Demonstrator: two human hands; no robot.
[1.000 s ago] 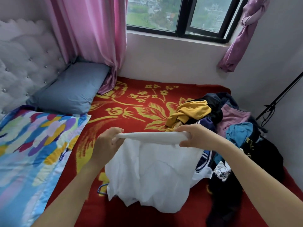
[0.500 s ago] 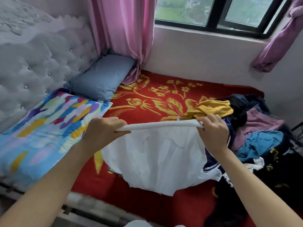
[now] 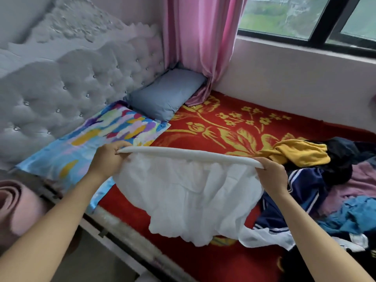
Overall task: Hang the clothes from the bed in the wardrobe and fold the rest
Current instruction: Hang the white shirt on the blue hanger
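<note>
A white skirt (image 3: 189,198) with a thick waistband hangs stretched between my hands above the red bed cover (image 3: 223,127). My left hand (image 3: 107,159) grips the waistband's left end and my right hand (image 3: 272,176) grips its right end. The fabric falls loose below, its hem near the bed's front edge. A pile of clothes (image 3: 325,180) lies to the right on the bed: a yellow garment (image 3: 299,153) on top, with dark navy, mauve and blue pieces around it.
A grey-blue pillow (image 3: 164,98) and a multicoloured pillow (image 3: 97,143) lie against the tufted headboard (image 3: 61,94) on the left. A pink curtain (image 3: 199,41) hangs in the corner by the window. A rolled pink mat (image 3: 18,206) stands at the lower left beside the bed.
The view has swung left and back from the bed. My hands have pulled further apart, so the waistband is stretched wider, and the skirt has moved toward the bed's front edge.
</note>
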